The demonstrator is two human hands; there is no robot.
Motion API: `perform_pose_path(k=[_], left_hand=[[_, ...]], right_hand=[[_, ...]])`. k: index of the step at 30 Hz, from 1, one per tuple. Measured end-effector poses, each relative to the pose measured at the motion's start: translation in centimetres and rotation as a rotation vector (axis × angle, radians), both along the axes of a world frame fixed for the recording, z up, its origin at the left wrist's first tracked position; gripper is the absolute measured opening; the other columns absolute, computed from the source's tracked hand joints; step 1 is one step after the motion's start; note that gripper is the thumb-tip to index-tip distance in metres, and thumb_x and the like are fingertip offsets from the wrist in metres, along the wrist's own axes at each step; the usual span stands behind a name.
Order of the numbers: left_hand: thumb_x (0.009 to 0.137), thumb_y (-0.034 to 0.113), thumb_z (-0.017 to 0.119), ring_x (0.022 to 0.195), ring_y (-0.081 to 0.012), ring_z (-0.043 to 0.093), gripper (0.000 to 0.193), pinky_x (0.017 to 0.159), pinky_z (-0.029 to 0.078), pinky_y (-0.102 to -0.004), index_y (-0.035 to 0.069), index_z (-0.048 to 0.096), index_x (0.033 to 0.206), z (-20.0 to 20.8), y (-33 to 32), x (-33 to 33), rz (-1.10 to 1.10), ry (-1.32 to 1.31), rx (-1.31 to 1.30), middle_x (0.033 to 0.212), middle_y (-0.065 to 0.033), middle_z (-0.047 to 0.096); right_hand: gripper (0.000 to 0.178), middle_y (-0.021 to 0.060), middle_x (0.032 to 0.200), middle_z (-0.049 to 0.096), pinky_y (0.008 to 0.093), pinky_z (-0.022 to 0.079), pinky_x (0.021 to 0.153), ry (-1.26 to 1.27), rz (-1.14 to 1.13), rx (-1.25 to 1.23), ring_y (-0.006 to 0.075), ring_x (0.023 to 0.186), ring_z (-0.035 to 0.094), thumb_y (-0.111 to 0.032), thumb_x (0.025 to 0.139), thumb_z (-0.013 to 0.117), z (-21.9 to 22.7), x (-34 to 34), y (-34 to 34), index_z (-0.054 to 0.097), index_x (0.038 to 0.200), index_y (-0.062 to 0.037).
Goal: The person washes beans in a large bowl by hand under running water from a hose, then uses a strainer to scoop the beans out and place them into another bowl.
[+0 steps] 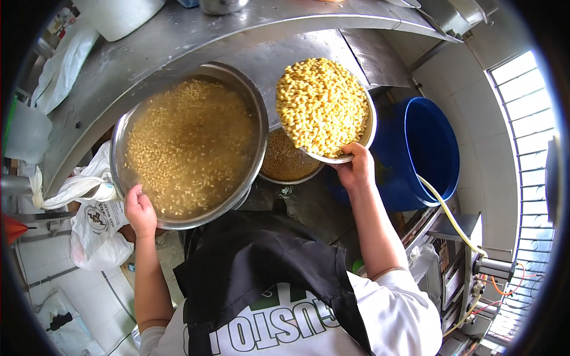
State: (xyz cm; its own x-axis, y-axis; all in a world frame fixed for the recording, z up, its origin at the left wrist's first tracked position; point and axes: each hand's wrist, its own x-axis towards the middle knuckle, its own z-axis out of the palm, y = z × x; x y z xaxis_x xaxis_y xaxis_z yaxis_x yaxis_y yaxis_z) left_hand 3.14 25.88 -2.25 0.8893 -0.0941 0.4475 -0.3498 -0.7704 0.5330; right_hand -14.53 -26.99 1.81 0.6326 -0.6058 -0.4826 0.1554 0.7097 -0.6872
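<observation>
Here, from my remote seat:
Left hand (140,209): grip clamped on the near rim of the large steel basin (190,145), grain soaking in cloudy water.
Right hand (355,169): grip holding the tilted bowl of yellow beans (323,110), just right of the basin, above the small bowl (288,160).
Count: three bowls, one blue bucket (424,151) at right.
Counter (178,41): steel, far side.

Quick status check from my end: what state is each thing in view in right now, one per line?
Large steel bowl: tilted, full of soaked grain in cloudy water, rim gripped by left hand.
Strainer bowl: heaped with drained yellow beans, held up by right hand.
Lower steel bowl: beneath both, holding brownish liquid.
Blue bucket: upright, open, yellow hose running into it.
White plastic bag: slumped, open-topped.
</observation>
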Motion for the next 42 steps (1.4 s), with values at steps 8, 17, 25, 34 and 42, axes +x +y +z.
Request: perform_pose_path(k=[8, 17, 25, 34, 42], left_hand=[[0.098, 0.013, 0.067, 0.093, -0.0317, 0.069, 0.021, 0.087, 0.055, -0.0394, -0.001, 0.068, 0.114, 2.3, -4.0, -0.1, -0.009, 0.07, 0.223, 0.102, -0.0179, 0.071], [0.089, 0.024, 0.079, 0.123, -0.0409, 0.056, 0.046, 0.108, 0.044, -0.0504, -0.003, 0.065, 0.123, 8.6, -28.8, -5.3, -0.834, -0.035, 0.074, 0.128, -0.0233, 0.062], [0.09, 0.015, 0.072, 0.121, -0.041, 0.055, 0.013, 0.106, 0.043, -0.0504, 0.003, 0.073, 0.086, 4.8, -37.2, -5.2, -0.888, 0.033, 0.144, 0.117, -0.0189, 0.067], [0.093, 0.011, 0.071, 0.123, -0.0415, 0.055, 0.011, 0.107, 0.045, -0.0484, 0.001, 0.072, 0.095, 7.2, -27.6, -5.0, -0.789, 0.005, 0.046, 0.124, -0.0204, 0.064], [0.097, 0.01, 0.062, 0.114, -0.0369, 0.059, 0.015, 0.1, 0.047, -0.0472, -0.002, 0.071, 0.099, 3.6, -12.4, -7.9, -0.299, 0.113, 0.253, 0.121, -0.0181, 0.065]], right_hand=[[0.06, 0.025, 0.132, 0.06, 0.0638, 0.062, 0.082, 0.031, -0.161, -0.068, 0.0422, 0.109, 0.068, 0.004, 0.08, 0.047, -2.8, -3.8, -4.6, 0.042, 0.14, 0.0092], [0.063, 0.0247, 0.131, 0.062, 0.0604, 0.064, 0.078, 0.061, -0.145, -0.043, 0.0415, 0.107, 0.07, 0.004, 0.079, 0.047, -4.4, -4.3, -5.3, 0.043, 0.142, 0.0066], [0.058, 0.0251, 0.127, 0.063, 0.0616, 0.062, 0.081, 0.014, -0.139, 0.017, 0.0423, 0.107, 0.069, 0.003, 0.08, 0.046, -3.0, -3.2, -4.4, 0.045, 0.138, 0.0089], [0.058, 0.0275, 0.132, 0.058, 0.0642, 0.06, 0.086, 0.02, -0.186, 0.065, 0.0439, 0.11, 0.067, 0.005, 0.08, 0.045, -5.2, -3.4, -4.6, 0.041, 0.138, 0.0119], [0.046, 0.0246, 0.118, 0.062, 0.0617, 0.064, 0.073, 0.256, -0.215, 0.105, 0.0416, 0.098, 0.07, 0.004, 0.081, 0.046, -12.2, -5.8, -6.1, 0.047, 0.126, 0.012]])
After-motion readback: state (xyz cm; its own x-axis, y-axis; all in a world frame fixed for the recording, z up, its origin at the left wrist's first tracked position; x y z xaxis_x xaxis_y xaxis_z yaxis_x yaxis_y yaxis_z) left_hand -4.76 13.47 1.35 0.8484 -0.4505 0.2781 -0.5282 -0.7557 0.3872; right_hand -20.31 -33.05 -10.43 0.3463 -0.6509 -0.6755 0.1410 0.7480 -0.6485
